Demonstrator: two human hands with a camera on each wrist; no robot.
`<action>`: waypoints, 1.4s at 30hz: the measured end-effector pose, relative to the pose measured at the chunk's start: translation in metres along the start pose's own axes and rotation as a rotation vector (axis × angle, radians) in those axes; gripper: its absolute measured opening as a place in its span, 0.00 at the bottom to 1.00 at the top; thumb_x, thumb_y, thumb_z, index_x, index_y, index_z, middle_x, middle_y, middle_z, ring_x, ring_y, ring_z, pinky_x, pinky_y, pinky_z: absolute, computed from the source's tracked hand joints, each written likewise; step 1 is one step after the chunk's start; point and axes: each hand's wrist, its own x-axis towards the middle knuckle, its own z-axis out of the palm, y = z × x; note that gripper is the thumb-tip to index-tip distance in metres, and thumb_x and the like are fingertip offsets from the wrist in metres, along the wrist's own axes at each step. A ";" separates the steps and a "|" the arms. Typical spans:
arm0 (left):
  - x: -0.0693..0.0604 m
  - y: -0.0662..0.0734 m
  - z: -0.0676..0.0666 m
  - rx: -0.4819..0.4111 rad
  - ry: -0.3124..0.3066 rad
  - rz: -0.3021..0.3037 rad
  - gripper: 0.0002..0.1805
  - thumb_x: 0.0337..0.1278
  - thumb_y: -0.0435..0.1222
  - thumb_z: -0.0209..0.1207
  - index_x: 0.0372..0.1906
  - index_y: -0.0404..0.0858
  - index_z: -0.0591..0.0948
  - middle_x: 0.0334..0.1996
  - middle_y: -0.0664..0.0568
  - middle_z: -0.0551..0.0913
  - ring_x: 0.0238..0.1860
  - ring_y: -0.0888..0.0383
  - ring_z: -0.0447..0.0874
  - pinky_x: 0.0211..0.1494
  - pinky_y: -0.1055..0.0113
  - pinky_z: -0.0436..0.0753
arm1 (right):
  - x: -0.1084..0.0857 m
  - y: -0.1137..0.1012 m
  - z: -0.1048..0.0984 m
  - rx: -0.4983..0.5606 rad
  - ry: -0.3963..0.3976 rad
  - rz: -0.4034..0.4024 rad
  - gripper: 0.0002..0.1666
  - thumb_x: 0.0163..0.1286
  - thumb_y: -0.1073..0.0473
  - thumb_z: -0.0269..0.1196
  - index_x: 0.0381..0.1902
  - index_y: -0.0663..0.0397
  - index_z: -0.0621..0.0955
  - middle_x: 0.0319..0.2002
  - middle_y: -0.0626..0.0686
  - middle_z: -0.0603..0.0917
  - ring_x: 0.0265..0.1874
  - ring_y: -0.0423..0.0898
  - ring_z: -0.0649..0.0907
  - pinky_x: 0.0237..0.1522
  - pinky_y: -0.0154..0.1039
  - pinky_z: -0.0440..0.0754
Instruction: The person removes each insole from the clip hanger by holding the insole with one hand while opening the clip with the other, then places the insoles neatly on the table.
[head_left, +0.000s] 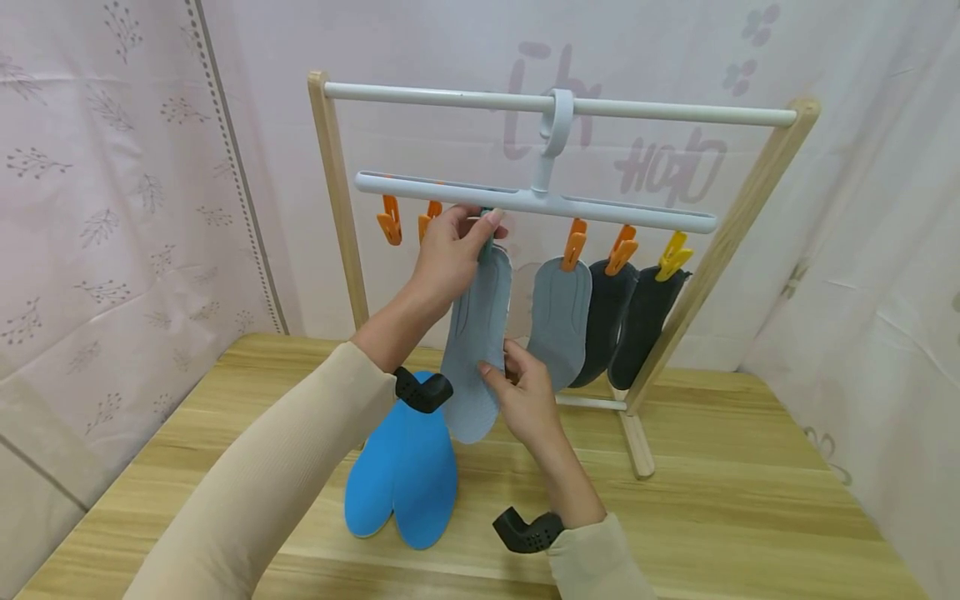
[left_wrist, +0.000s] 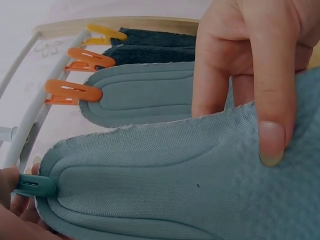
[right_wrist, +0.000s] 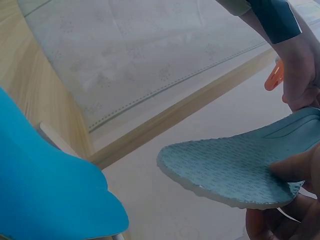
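- Left sleeve (head_left: 262, 475) is seen nearest.
- Green clip (left_wrist: 37, 186), at grey insole's (head_left: 480, 333) top end, is pinched by fingers of left hand (head_left: 453, 252).
- Insole is held below hanger (head_left: 517, 198), long axis near-vertical; side edge is pinched by right hand (head_left: 528, 396).

Printed on the curtain (head_left: 645, 42) are 2 groups of large, faded letters (head_left: 671, 169), the upper one partly covered by the hanger (head_left: 536, 200); their wording cannot be made out. No brand, label or number can be read.
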 end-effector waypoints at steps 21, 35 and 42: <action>-0.001 -0.001 0.003 -0.076 -0.006 0.012 0.17 0.75 0.43 0.55 0.56 0.35 0.82 0.44 0.42 0.86 0.47 0.47 0.89 0.57 0.62 0.85 | -0.009 0.006 -0.003 0.005 0.011 0.022 0.20 0.74 0.63 0.61 0.62 0.54 0.80 0.49 0.60 0.89 0.46 0.51 0.87 0.47 0.39 0.83; 0.001 0.000 0.002 -0.078 -0.023 0.000 0.17 0.75 0.44 0.55 0.54 0.36 0.82 0.41 0.48 0.85 0.45 0.47 0.89 0.55 0.61 0.85 | -0.026 0.002 -0.013 -0.011 0.002 0.068 0.18 0.73 0.65 0.62 0.59 0.54 0.82 0.47 0.60 0.90 0.42 0.48 0.88 0.45 0.38 0.84; 0.002 0.000 -0.003 -0.065 -0.021 0.002 0.17 0.75 0.45 0.55 0.55 0.36 0.82 0.41 0.48 0.85 0.47 0.46 0.89 0.49 0.65 0.87 | -0.036 0.002 -0.020 -0.039 -0.010 0.103 0.17 0.73 0.63 0.62 0.58 0.54 0.82 0.46 0.59 0.90 0.42 0.49 0.88 0.46 0.40 0.84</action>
